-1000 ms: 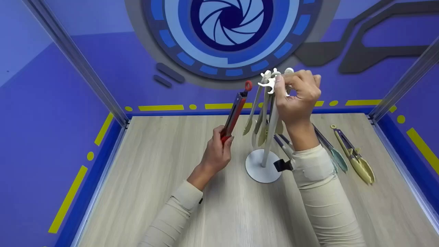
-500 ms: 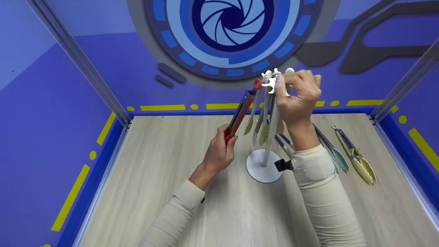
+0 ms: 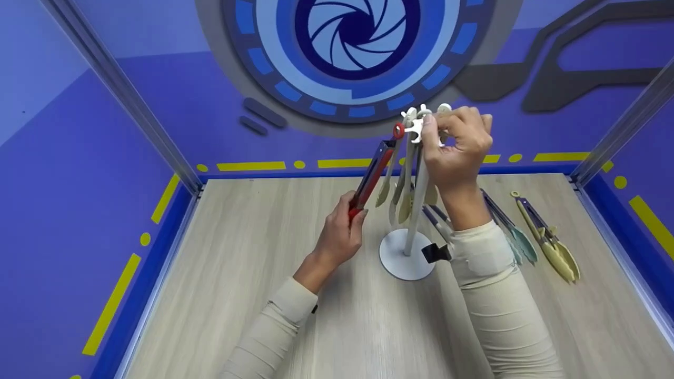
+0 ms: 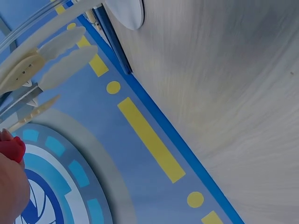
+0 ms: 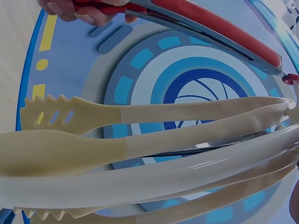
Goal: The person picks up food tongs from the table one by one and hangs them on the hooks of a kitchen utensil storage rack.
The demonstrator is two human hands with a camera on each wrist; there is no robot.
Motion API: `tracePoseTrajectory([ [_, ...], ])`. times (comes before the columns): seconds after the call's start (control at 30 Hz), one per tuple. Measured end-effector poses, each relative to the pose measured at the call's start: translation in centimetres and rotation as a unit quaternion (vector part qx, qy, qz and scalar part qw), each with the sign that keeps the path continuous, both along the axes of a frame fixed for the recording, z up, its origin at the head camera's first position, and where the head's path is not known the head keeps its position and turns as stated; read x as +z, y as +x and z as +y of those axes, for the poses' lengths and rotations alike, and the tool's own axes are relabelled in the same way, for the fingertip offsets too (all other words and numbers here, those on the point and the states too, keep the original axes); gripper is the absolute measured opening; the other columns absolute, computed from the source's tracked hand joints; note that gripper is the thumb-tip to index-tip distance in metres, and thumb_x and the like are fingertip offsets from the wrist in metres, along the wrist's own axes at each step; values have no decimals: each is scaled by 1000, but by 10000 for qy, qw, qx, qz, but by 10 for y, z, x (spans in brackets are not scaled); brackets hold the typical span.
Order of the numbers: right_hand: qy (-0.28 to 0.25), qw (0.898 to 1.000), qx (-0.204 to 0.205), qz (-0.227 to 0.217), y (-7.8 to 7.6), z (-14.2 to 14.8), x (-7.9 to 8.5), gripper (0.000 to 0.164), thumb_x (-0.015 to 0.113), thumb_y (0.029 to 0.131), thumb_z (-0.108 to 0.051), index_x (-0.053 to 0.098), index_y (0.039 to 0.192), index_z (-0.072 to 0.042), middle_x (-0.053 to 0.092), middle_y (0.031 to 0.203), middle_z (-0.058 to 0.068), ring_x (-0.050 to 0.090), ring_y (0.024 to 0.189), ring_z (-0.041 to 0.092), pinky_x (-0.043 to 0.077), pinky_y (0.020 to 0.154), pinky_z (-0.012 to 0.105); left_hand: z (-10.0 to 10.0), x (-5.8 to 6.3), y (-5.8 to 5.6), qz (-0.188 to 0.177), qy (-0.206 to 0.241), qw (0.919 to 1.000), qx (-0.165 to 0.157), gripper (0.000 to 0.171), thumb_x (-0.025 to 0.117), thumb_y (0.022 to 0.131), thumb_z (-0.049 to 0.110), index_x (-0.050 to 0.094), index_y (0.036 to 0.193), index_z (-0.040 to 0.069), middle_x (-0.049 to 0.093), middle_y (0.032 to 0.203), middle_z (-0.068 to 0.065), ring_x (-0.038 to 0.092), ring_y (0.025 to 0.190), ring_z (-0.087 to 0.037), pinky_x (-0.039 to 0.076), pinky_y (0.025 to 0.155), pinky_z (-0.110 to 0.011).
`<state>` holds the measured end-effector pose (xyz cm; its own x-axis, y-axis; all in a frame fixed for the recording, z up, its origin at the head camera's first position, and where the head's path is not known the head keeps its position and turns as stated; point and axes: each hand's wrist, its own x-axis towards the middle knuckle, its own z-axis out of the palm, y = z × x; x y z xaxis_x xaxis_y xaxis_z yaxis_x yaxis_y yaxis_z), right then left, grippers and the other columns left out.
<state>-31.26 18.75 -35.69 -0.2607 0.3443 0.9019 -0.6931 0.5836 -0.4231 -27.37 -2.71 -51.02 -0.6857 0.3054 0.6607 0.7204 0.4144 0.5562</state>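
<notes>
My left hand (image 3: 339, 234) grips red-and-metal tongs (image 3: 375, 171) by the lower part, tilted with the ring end up. Their red ring (image 3: 398, 130) overlaps a hook arm at the top of a white stand (image 3: 417, 205). My right hand (image 3: 461, 150) pinches the stand's hooked top (image 3: 416, 129) between thumb and fingers. Several pairs of tongs (image 3: 404, 197) hang from the stand. Close up in the right wrist view are hanging beige tongs (image 5: 70, 151), with the red tongs (image 5: 219, 28) above them. Only part of my left hand (image 4: 11, 186) shows in the left wrist view.
Teal tongs (image 3: 520, 245) and yellow tongs (image 3: 557, 260) lie on the wooden table (image 3: 253, 252) to the right. Another pair (image 3: 437, 221) lies partly behind my right wrist. The stand's round base (image 3: 405, 266) is mid-table. A blue patterned wall (image 3: 158, 89) rises behind.
My left hand has moved the red tongs a little to the right, bringing the ring from beside the stand to its hook arm. My right hand has stayed on the stand's top.
</notes>
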Motion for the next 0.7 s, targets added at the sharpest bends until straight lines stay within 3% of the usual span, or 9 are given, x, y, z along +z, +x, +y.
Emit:
tracePoseTrajectory([
  [0.23, -30, 10000, -33, -29, 0, 0, 0, 23, 75, 87, -12, 73, 68, 1, 63, 68, 19, 50, 72, 27, 26, 88, 25, 8, -2, 6, -384, 135, 9989, -238, 35, 57, 109, 14, 46, 139, 0, 60, 97, -15, 58, 83, -18, 50, 70, -24],
  [0.47, -45, 10000, -27, -6, 0, 1, 0, 23, 74, 88, -12, 74, 69, 2, 63, 68, 20, 50, 72, 28, 26, 88, 25, 21, -5, 12, -881, 462, 9927, -675, 32, 53, 111, 14, 44, 140, 3, 60, 96, -14, 60, 83, -14, 52, 74, -22],
  [0.7, -29, 10000, 58, 27, 0, 0, -2, 24, 74, 88, -12, 74, 69, 2, 65, 70, 20, 51, 73, 30, 27, 88, 25, 32, -11, 12, -892, 521, 9934, -507, 31, 54, 111, 12, 44, 139, 5, 59, 96, -14, 58, 83, -15, 49, 74, -22],
])
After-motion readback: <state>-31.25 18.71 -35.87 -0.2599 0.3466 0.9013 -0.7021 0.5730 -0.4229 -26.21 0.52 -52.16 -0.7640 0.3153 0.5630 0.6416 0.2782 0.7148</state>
